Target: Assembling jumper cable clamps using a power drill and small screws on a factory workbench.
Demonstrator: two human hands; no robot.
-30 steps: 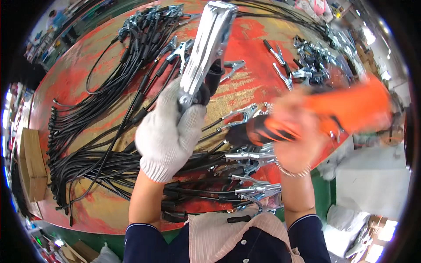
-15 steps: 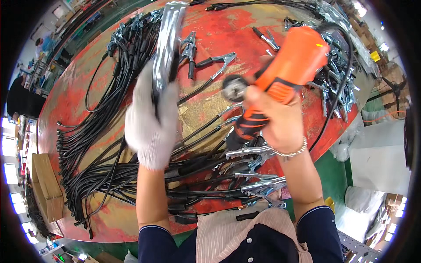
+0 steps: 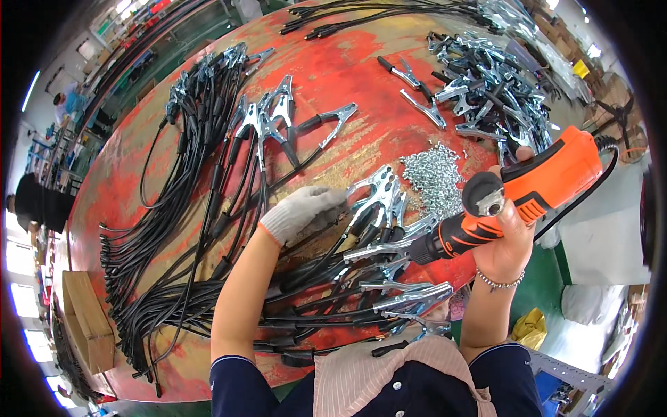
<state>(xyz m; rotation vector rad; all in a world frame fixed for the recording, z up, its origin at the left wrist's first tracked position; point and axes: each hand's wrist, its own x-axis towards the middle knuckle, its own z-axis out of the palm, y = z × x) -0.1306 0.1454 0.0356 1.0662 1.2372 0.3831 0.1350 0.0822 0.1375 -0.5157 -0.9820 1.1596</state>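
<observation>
My right hand (image 3: pixel 506 243) is wrapped around an orange and black corded power screwdriver (image 3: pixel 549 181), lifted over the table's right side. Its black nose points down and left; a round dark cup (image 3: pixel 482 195) shows beside the thumb. In a white knit glove, my left hand (image 3: pixel 302 212) reaches to the middle of the table, fingers closed at the end of a silver spring clamp (image 3: pixel 379 189). The glove partly hides that contact. Further silver clamps (image 3: pixel 406 295) on black cables (image 3: pixel 201 295) lie just in front of it.
A heap of small silver screws (image 3: pixel 434 182) lies between my hands. Behind it is a pile of loose clamps (image 3: pixel 497 97). Cabled clamps (image 3: pixel 267 121) and a cable bundle (image 3: pixel 187 139) lie on the left. A cardboard box (image 3: pixel 87 320) sits at the left edge of the red table (image 3: pixel 333 62).
My left hand has let go of the raised metal clamp and moved down and right to another clamp. The screwdriver has swung right and lower, bringing the screw heap into view.
</observation>
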